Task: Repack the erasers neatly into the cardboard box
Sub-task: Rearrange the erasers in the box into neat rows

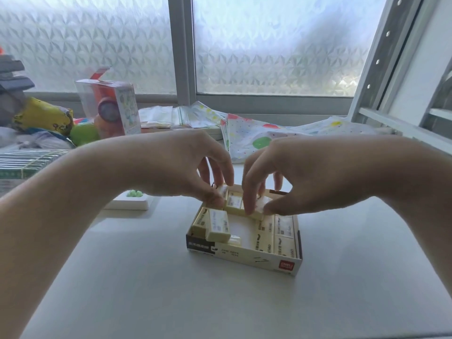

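The open cardboard box [244, 259] sits on the pale table [146, 289], near the middle of the view, its near wall printed with a black panel on the left and a red logo at the right corner. Inside it, cream erasers in printed sleeves lie in part-filled rows: 2 flat erasers [276, 232] side by side along the right wall, 2 tilted erasers [215, 225] leaning at the left wall, and more along the far wall under the hands; a bare patch of box floor shows between them.

The left hand [176, 167] pinches an eraser [223, 190] at the box's far left corner between thumb and fingers. The right hand [305, 174] grips another eraser [259, 207] between thumb and forefinger, just above the far middle of the box.

Left of the box, a small white tray [129, 204] holds green pieces. Farther off, by the frosted window [269, 45], lie spotted plastic bags [247, 135], a clear toy package [110, 106] and a yellow pouch [44, 117].
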Demonstrator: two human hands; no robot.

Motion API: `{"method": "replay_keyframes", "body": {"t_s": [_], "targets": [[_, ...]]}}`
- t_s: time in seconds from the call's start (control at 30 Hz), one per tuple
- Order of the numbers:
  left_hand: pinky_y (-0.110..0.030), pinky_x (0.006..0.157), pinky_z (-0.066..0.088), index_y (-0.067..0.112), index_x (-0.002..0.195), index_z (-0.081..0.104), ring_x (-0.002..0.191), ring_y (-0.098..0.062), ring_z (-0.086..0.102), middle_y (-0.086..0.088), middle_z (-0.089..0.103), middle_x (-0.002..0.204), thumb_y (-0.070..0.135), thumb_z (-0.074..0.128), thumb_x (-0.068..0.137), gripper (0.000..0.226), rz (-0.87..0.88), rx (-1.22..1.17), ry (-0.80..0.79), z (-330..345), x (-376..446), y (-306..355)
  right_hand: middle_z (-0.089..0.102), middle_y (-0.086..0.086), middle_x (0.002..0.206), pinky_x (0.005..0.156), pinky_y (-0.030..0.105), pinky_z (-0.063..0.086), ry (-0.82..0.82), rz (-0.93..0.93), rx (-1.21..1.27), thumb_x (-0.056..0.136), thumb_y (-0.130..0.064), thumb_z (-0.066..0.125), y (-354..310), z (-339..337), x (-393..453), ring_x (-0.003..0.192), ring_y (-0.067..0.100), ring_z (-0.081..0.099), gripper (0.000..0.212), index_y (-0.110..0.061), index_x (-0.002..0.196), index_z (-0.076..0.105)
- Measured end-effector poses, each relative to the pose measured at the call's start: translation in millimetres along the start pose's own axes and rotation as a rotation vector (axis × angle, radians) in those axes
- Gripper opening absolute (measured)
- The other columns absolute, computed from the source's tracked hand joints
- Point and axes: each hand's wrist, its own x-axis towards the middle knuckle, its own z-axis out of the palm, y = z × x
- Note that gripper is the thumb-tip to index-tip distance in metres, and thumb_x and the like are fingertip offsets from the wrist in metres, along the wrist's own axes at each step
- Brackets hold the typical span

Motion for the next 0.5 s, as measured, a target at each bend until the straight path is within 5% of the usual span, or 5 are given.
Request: {"method": "replay_keyframes", "body": {"t_s": [0.13, 0.5], "targets": [[-0.031, 0.089, 0.057, 0.043, 0.096, 0.074, 0.088, 0.006, 0.068, 0.021, 0.074, 0.095, 0.045, 0.084, 0.075, 0.024, 0.012, 0.005, -0.005, -0.1, 0.0, 0.0, 0.07, -0.024, 0.099, 0.091, 0.033, 0.056, 0.047, -0.022, 0.04, 0.084, -0.05, 0.069, -2.0, 3.8, 5.1, 0.097, -0.005, 0.066, 0.01, -0.051, 0.093, 0.073], [-0.033, 0.087, 0.059, 0.046, 0.098, 0.076, 0.087, 0.003, 0.068, 0.02, 0.074, 0.097, 0.042, 0.083, 0.079, 0.021, 0.055, -0.002, -0.016, -0.1, -0.8, 1.1, 0.071, -0.007, 0.092, 0.087, 0.04, 0.061, 0.034, -0.121, 0.271, 0.079, -0.037, 0.085, -2.8, 12.6, 11.9, 0.089, 0.008, 0.072, 0.026, -0.037, 0.103, 0.077]]}}
